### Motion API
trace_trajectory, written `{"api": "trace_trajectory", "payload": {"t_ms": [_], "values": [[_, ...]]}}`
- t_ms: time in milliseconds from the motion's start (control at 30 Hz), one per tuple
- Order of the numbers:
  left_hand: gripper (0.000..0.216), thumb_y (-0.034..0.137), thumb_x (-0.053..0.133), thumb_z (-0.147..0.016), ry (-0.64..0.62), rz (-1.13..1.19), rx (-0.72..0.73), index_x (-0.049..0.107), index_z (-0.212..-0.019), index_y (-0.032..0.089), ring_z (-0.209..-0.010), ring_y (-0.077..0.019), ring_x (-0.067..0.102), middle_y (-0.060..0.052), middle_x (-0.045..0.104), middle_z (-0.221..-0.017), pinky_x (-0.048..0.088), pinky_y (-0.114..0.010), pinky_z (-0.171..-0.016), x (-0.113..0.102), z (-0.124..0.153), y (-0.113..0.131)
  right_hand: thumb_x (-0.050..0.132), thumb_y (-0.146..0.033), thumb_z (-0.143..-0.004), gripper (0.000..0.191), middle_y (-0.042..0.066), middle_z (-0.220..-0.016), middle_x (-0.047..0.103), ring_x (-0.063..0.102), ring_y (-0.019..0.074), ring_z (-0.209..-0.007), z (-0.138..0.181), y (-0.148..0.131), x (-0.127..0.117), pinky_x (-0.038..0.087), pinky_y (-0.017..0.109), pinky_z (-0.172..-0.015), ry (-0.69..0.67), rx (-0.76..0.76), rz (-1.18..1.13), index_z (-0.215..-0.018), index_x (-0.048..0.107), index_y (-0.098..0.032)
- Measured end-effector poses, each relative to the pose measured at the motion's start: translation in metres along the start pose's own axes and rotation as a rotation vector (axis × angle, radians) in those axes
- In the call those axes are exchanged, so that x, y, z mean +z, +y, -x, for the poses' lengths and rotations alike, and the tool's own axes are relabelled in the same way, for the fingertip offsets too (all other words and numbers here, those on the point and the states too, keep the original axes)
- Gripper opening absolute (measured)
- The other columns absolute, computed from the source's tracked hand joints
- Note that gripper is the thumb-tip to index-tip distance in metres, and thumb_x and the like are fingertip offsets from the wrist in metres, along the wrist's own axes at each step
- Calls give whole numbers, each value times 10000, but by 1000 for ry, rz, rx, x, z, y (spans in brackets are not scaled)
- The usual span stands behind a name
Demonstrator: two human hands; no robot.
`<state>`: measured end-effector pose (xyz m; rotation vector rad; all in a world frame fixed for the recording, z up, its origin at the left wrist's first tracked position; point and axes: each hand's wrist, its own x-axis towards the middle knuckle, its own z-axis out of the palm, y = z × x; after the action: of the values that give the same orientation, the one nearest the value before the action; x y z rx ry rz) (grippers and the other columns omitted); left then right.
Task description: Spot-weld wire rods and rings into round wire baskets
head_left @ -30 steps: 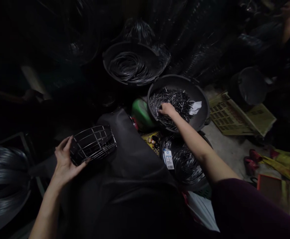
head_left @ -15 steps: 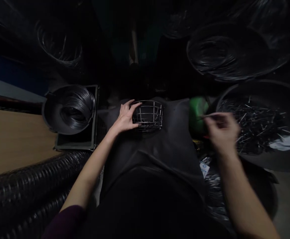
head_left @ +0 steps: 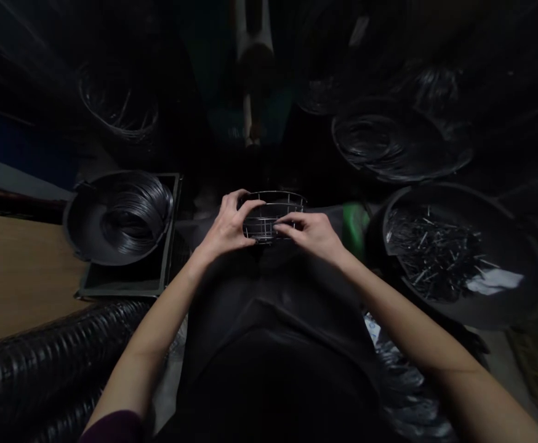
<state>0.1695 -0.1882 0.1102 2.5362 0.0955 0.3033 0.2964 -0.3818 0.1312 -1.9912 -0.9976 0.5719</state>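
Observation:
A small round wire basket with thin metal bars stands in front of me at the far end of the dark apron over my lap. My left hand grips its left side, fingers over the top rim and thumb at the lower edge. Against the basket's near side, my right hand has thumb and index finger pinched together. Whatever sits in that pinch is too small and dark to make out.
At right stands a black tub of short metal wire pieces and a white cloth. A wire coil fills a bowl on a crate at left. Stacked black wire mesh rolls lie lower left. A green object is beside the tub.
My right hand has moved left from beside the wire-piece tub to the front of the basket. My left hand keeps its hold on the basket. The view has shifted slightly.

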Motion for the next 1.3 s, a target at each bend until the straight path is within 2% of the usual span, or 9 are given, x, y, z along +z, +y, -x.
{"api": "trace_trajectory", "payload": {"t_ms": [67, 167, 267, 467, 633, 767, 933, 1067, 1300], "values": [[783, 322, 853, -630, 34, 20, 14, 511, -1328, 233, -1301, -362, 402, -150, 392, -1390, 395, -562, -1104, -7, -4, -4, 655, -457, -837, 306, 37, -1023, 766, 715, 234, -855, -9, -6, 6, 530, 348, -748, 22, -153, 215, -1046, 772, -267], [787, 303, 858, -611, 75, 40, 2, 507, -1313, 245, -1307, -356, 414, -140, 414, -1388, 391, -559, -1113, -18, -10, -14, 602, -434, -879, 370, 24, -1131, 738, 722, 228, -838, -20, -10, 7, 509, 321, -657, -27, -307, 472, -1207, 712, -305], [800, 264, 855, -594, 108, 46, 1, 508, -1314, 245, -1314, -347, 420, -136, 423, -1387, 397, -550, -1117, -29, -20, -23, 529, -410, -922, 342, -3, -1138, 734, 708, 196, -749, -35, -12, 0, 492, 315, -638, -36, -402, 591, -1202, 710, -333], [836, 235, 873, -560, 182, 71, 28, 514, -1315, 231, -1311, -361, 427, -141, 426, -1392, 389, -550, -1122, -40, -43, -35, 544, -377, -929, 291, 7, -1130, 735, 685, 172, -680, -65, -17, -14, 476, 308, -630, 41, -495, 619, -1145, 733, -333], [830, 259, 880, -556, 197, 52, 33, 521, -1303, 241, -1303, -369, 424, -132, 429, -1398, 392, -556, -1108, -43, -56, -41, 549, -315, -954, 254, 2, -1070, 754, 692, 130, -650, -76, -18, -20, 452, 259, -578, 159, -715, 788, -1132, 727, -289], [812, 272, 879, -566, 230, 55, 62, 527, -1295, 216, -1296, -368, 429, -150, 426, -1389, 392, -543, -1105, -41, -57, -40, 581, -273, -951, 217, -11, -1041, 763, 682, 97, -618, -76, -20, -23, 447, 234, -569, 252, -855, 897, -1106, 732, -259], [826, 220, 869, -551, 255, 65, 15, 508, -1295, 235, -1302, -363, 423, -138, 422, -1388, 389, -547, -1113, -35, -54, -38, 563, -280, -965, 219, -13, -1051, 761, 682, 91, -619, -77, -19, -23, 450, 233, -563, 244, -878, 921, -1095, 737, -248], [800, 211, 848, -565, 251, 74, 26, 511, -1290, 231, -1292, -358, 431, -138, 422, -1374, 395, -547, -1110, -32, -52, -40, 552, -286, -967, 248, 11, -1066, 758, 694, 105, -651, -78, -15, -20, 452, 236, -581, 162, -808, 918, -1141, 728, -271], [792, 175, 837, -552, 246, 118, 13, 523, -1278, 225, -1288, -354, 435, -134, 427, -1358, 402, -553, -1111, -26, -53, -47, 531, -288, -969, 272, 9, -1032, 767, 692, 115, -647, -83, -6, -16, 430, 232, -572, 131, -771, 884, -1163, 721, -286]]}}
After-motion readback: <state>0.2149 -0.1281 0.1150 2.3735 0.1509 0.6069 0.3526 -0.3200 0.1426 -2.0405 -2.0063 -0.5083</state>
